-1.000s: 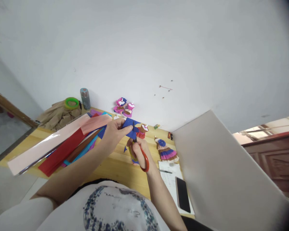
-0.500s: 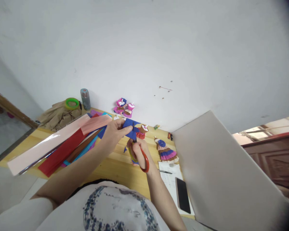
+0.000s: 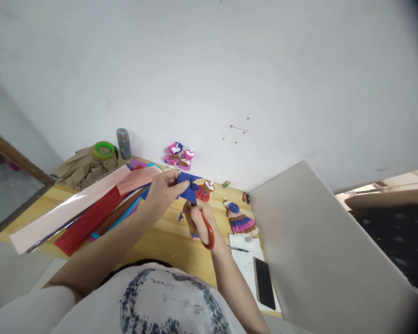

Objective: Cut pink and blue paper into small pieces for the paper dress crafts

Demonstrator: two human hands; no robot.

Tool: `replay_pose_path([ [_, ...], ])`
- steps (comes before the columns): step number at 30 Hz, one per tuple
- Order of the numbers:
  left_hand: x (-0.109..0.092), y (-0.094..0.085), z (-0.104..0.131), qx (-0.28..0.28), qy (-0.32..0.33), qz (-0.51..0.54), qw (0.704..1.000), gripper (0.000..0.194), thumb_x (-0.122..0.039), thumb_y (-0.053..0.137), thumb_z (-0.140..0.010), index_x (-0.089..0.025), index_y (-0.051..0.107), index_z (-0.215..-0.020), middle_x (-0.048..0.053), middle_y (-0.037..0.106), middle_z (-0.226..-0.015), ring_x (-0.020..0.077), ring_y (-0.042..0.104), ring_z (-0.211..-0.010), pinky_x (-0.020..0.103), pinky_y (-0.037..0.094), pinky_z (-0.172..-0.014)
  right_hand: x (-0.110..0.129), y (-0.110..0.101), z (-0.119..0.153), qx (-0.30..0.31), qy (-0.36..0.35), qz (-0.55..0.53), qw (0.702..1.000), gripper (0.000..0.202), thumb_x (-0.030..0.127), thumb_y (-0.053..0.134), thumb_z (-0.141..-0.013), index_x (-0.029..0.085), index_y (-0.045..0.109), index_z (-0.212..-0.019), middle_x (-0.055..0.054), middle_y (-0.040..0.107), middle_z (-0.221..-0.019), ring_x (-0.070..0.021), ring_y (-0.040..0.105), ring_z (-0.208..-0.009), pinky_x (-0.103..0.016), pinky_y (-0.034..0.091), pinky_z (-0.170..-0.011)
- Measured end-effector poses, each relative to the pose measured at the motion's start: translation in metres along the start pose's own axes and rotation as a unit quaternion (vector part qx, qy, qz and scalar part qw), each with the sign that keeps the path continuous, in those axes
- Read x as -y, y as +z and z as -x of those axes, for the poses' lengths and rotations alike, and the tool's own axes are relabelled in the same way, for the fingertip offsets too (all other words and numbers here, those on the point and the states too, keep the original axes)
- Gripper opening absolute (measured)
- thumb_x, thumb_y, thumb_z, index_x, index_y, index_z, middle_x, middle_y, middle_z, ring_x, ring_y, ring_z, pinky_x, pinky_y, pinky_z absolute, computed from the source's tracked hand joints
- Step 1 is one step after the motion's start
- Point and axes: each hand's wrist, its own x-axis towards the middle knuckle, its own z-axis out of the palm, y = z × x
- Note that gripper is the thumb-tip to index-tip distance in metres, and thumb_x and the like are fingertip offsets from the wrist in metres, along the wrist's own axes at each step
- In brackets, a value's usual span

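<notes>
Between thumb and fingers, my left hand (image 3: 165,190) pinches a piece of blue crepe paper (image 3: 186,189) above the table. My right hand (image 3: 199,218) is wrapped round a pair of scissors (image 3: 209,233) with a red and a yellow handle loop. The dark blades lie at the right part of the blue paper, which partly hides them. A small blue scrap (image 3: 180,216) rests on the table under my hands. Just behind the paper stands a small doll in a red paper skirt (image 3: 204,194).
Long strips of coloured paper (image 3: 87,222) cover the table's left side. Behind them are a flask (image 3: 123,144) and brown cloth (image 3: 85,169) with a green ring (image 3: 104,150). To the right lie a layered paper dress (image 3: 242,220) and a phone (image 3: 264,283), beside a grey partition (image 3: 320,250).
The scissors and my right hand have shifted very slightly; the cut bit of blue paper by the blades sits differently. At the far right, a dark-clothed person has come into view beyond the partition.
</notes>
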Motion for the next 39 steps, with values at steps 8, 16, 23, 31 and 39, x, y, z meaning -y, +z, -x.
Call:
replay_pose_path([
  [8, 0.002, 0.002, 0.0, 0.014, -0.016, 0.035, 0.999, 0.02, -0.031, 0.072, -0.066, -0.015, 0.06, -0.069, -0.002, 0.061, -0.064, 0.011, 0.056, -0.06, 0.024, 0.044, -0.061, -0.006, 0.0, 0.001, -0.001, -0.002, -0.005, 1.0, 0.051, 0.069, 0.042, -0.089, 0.021, 0.048, -0.071, 0.004, 0.035, -0.052, -0.0118, 0.033, -0.05, -0.026, 0.026, -0.046],
  [16, 0.004, -0.005, -0.005, 0.04, -0.029, 0.007, 0.999, 0.021, -0.03, 0.073, -0.065, -0.014, 0.059, -0.067, 0.0, 0.064, -0.065, 0.0128, 0.058, -0.061, 0.026, 0.046, -0.062, 0.002, -0.003, 0.001, 0.016, 0.0, 0.015, 1.0, 0.047, 0.064, 0.044, -0.089, 0.021, 0.046, -0.071, 0.005, 0.035, -0.054, -0.0117, 0.033, -0.051, -0.026, 0.028, -0.048],
  [23, 0.003, -0.012, -0.009, 0.103, -0.031, 0.001, 0.994, 0.02, -0.029, 0.073, -0.065, -0.014, 0.06, -0.066, 0.0, 0.063, -0.06, 0.0116, 0.057, -0.055, 0.024, 0.044, -0.057, 0.009, -0.01, -0.001, 0.034, -0.017, 0.058, 0.998, 0.046, 0.063, 0.042, -0.088, 0.019, 0.052, -0.075, 0.003, 0.042, -0.057, -0.0134, 0.04, -0.055, -0.025, 0.032, -0.051],
  [31, 0.005, -0.013, -0.01, 0.124, -0.039, -0.003, 0.992, 0.02, -0.029, 0.072, -0.066, -0.012, 0.063, -0.069, 0.004, 0.068, -0.065, 0.0147, 0.062, -0.058, 0.028, 0.05, -0.061, 0.007, -0.008, 0.0, 0.035, -0.027, 0.043, 0.998, 0.062, 0.078, 0.034, -0.085, 0.02, 0.053, -0.075, 0.003, 0.041, -0.056, -0.0138, 0.038, -0.053, -0.026, 0.031, -0.05],
  [39, 0.004, -0.013, -0.008, 0.121, -0.055, 0.004, 0.991, 0.021, -0.031, 0.073, -0.066, -0.012, 0.064, -0.071, 0.004, 0.07, -0.067, 0.0161, 0.065, -0.062, 0.029, 0.051, -0.063, 0.001, -0.005, 0.002, 0.019, -0.02, 0.039, 0.999, 0.066, 0.08, 0.033, -0.084, 0.019, 0.056, -0.075, 0.003, 0.039, -0.053, -0.0137, 0.036, -0.051, -0.027, 0.03, -0.048],
])
